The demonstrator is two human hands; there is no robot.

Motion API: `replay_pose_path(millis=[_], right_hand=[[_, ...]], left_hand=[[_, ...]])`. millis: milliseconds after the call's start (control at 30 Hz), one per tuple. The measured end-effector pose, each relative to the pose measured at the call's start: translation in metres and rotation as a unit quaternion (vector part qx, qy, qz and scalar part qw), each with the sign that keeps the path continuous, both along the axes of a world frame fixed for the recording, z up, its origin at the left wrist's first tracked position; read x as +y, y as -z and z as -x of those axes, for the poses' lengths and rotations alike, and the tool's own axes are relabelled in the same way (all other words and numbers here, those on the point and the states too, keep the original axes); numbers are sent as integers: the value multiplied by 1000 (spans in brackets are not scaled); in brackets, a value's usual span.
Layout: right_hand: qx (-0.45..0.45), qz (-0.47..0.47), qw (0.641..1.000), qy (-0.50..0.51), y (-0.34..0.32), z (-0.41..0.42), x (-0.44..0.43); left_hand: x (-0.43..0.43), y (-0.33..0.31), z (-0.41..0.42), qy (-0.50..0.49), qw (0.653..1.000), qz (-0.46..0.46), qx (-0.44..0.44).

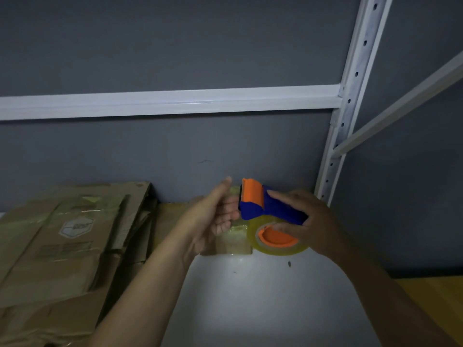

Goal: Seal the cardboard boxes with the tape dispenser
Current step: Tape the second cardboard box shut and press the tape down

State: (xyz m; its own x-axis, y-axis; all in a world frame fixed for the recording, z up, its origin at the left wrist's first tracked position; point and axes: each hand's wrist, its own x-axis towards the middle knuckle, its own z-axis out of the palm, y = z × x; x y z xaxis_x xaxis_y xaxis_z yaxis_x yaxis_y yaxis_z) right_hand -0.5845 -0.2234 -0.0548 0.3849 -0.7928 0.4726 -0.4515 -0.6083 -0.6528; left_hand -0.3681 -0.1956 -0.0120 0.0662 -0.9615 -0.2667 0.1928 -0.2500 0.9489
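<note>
Head view: you had both hands raised over the white table, a little below and right of frame centre, toward 5 o'clock.
Right hand: your right hand was clamped round the handle of the tape dispenser, index finger laid straight along its blue top and thumb down by the orange hub.
Dispenser: it was held in the air, off the table, with its orange head pointing toward 10 o'clock and its handle running back toward 4 o'clock into your palm.
Tape roll: the clear yellowish tape roll sat on the dispenser's orange hub, at 5 o'clock from the head, tilted so you saw its flat face.
Left hand: your left hand came in at 9 o'clock of the dispenser, thumb up and fingers loosely curled just beside the head. I couldn't tell whether it pinched a tape end or held nothing.
Small box: a small taped box lay on the table behind your left hand, at 7 o'clock from the dispenser, partly hidden.
Flat boxes: the flattened cardboard boxes were stacked at 9 o'clock, well apart from the dispenser, against the grey wall.
Shelving: a white shelf beam ran across at 12 o'clock and met the shelf upright at 2 o'clock.
</note>
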Motion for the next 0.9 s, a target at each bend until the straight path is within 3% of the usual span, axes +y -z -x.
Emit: replay_pose_path(millis=[433,667,767,900], right_hand=[[101,-51,993,-16,-16,17,-14],[189,-56,980,20,-13,31,-20],[240,-48,968,53,-8,41,-26],[225,-89,969,44,3,39,-31]], left_hand=[[-3,24,-20,-86,990,64,-90],[-10,49,-47,-160,979,52,-113],[-15,62,-52,-146,980,28,-134],[-19,82,-49,-139,981,13,-133]])
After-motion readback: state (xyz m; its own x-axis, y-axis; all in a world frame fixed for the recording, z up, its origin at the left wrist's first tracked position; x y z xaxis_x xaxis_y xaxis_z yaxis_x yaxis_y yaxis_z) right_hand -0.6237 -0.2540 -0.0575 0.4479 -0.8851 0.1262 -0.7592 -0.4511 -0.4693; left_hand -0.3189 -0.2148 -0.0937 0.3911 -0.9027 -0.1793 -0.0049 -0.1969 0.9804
